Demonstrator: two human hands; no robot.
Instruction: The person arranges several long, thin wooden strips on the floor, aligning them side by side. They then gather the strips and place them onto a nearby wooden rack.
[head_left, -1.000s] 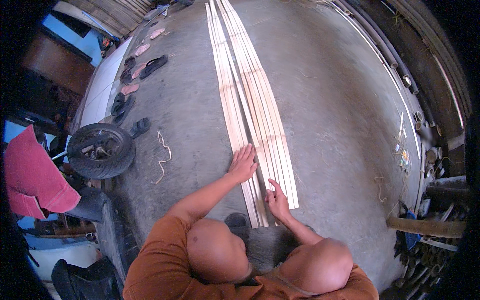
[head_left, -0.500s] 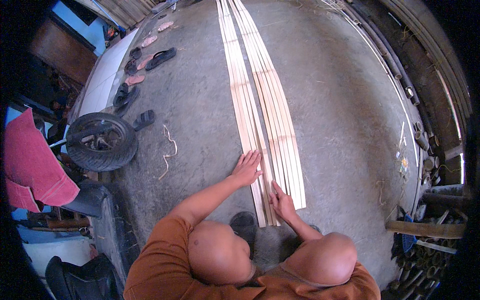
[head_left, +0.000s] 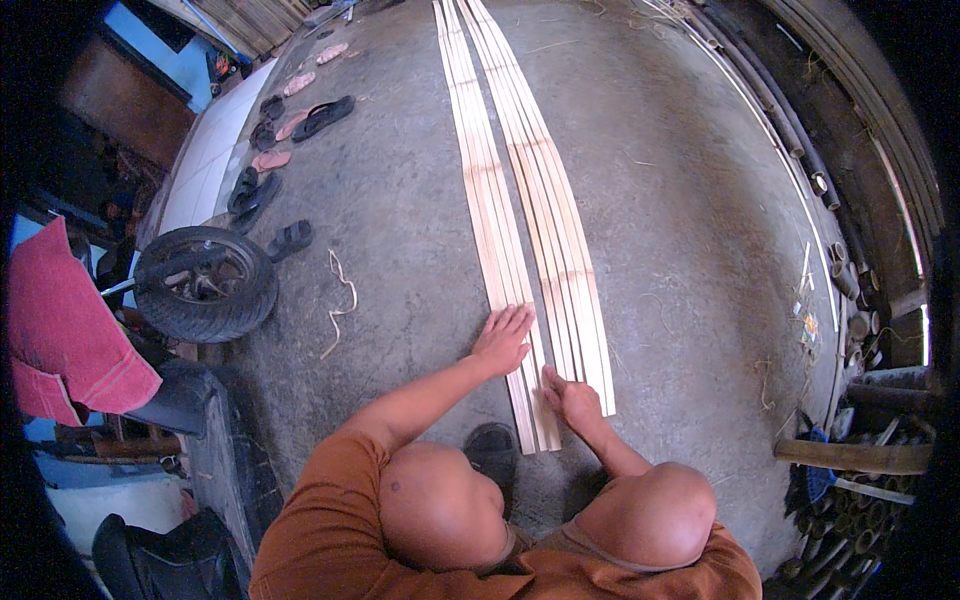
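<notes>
Two long groups of pale bamboo strips run away from me across the floor, a left group and a right group, with a narrow gap between them. My left hand lies flat over the left group, its fingers stretched out on the strips. Nearer to me, my right hand rests low in the gap, touching the right edge of the left group. Its forefinger and thumb are apart; its other fingers are partly curled and hidden. Below the near ends a dark sandal shows beside my knee.
A wheel with a tyre stands at the left, near a red cloth. Several sandals line the tiled ledge. A curled strip lies on the concrete floor. Bamboo poles are piled along the right.
My left hand has shifted slightly right on the left group, whose strips now lie closer together. My right hand's forefinger has drawn in from its stretched pose, staying by the same edge.
</notes>
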